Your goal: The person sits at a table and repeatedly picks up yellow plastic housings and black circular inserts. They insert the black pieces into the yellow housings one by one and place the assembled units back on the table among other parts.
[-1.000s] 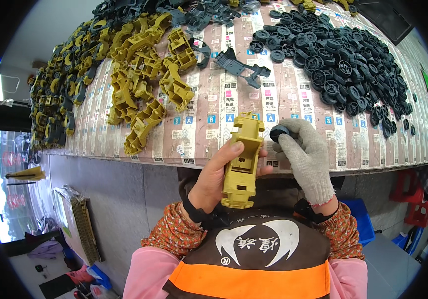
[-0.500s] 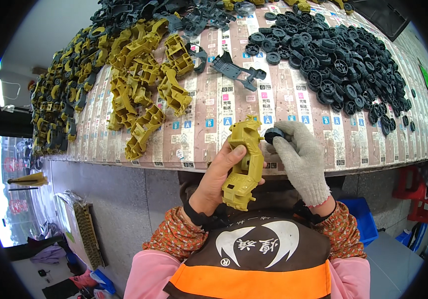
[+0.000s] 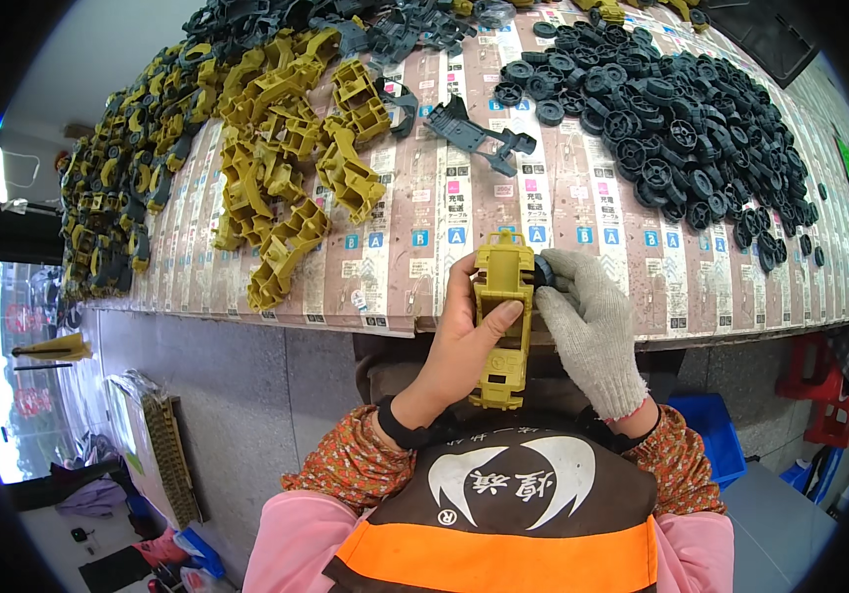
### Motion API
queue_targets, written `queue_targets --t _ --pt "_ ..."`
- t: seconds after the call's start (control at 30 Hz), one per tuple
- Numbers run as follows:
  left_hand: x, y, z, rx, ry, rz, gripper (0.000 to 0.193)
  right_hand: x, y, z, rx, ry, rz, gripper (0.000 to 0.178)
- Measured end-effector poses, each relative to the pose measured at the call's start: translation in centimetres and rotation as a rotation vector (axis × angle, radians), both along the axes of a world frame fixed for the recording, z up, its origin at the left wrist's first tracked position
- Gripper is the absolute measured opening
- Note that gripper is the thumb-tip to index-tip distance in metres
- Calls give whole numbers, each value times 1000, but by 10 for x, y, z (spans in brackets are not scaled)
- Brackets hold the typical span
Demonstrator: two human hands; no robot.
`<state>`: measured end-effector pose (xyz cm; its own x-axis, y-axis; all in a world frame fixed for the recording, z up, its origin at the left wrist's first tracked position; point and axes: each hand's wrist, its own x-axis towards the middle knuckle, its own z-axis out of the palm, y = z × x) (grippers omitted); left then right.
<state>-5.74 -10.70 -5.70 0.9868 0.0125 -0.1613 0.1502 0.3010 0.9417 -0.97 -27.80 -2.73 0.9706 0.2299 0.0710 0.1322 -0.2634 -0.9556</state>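
Note:
My bare left hand (image 3: 461, 344) grips a yellow plastic toy car body (image 3: 505, 277) at the table's near edge, thumb across its middle. In my gloved right hand (image 3: 590, 324) a small black toy wheel (image 3: 543, 271) is pinched, pressed against the right side of the car body near its far end. The fingers partly cover the wheel. Beyond my hands lie a dark grey toy chassis (image 3: 481, 136) and a heap of yellow car bodies (image 3: 279, 163). A big pile of black wheels (image 3: 676, 133) spreads over the right part of the table.
Toy cars with wheels (image 3: 128, 183) are heaped along the table's left side. More dark grey chassis parts (image 3: 385, 30) lie at the back, and a black tray (image 3: 765, 40) at the far right. Below the table's right edge are a blue bin (image 3: 706, 435) and red stools (image 3: 824, 400).
The car body has been turned more upright and shows another face. My right hand has brought the wheel from just beside the body up against its right side.

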Motion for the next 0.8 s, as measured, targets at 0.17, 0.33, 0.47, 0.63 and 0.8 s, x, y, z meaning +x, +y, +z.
queue_targets --t 0.17,0.33,0.47,0.63,0.8 --pt "-3 2 0 528 -177 -57 71 -8 3 2 -35 -57 16 32" --pt "-3 7 8 655 -196 -196 75 -7 -5 8 -163 -165 53 30" --pt "-1 7 8 681 -234 -285 77 -4 -16 19 -228 -147 86 24" --pt "4 3 13 684 -238 -415 79 -1 -30 24 -198 -29 82 18" --pt "5 -5 12 610 -255 -401 77 3 -40 40 -273 27 106 14"
